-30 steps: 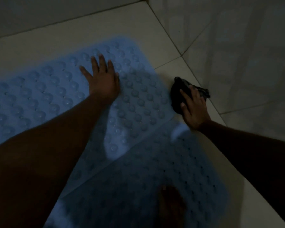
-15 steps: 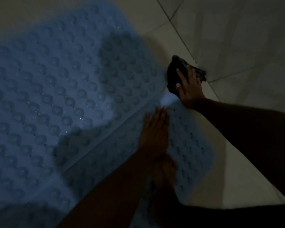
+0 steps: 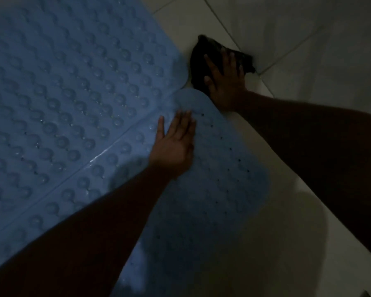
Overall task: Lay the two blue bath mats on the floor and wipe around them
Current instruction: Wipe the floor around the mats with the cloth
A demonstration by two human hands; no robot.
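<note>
— bath mats: far mat (image 3: 69, 82) and near mat (image 3: 201, 189) both flat on the tile floor (image 3: 255, 243), edge to edge, beside the wall (image 3: 308, 28).
— step in hand?
— wiping, likely. right hand (image 3: 225, 82) spread flat, fingers apart, pressing a dark cloth (image 3: 198, 61) to the floor just past the mats' corners.
— left hand (image 3: 174, 144)?
— palm down on the near mat, fingers together, gripping nothing.
— next?
— probably sliding the cloth along the mat edge, keeping the mat pinned.
</note>
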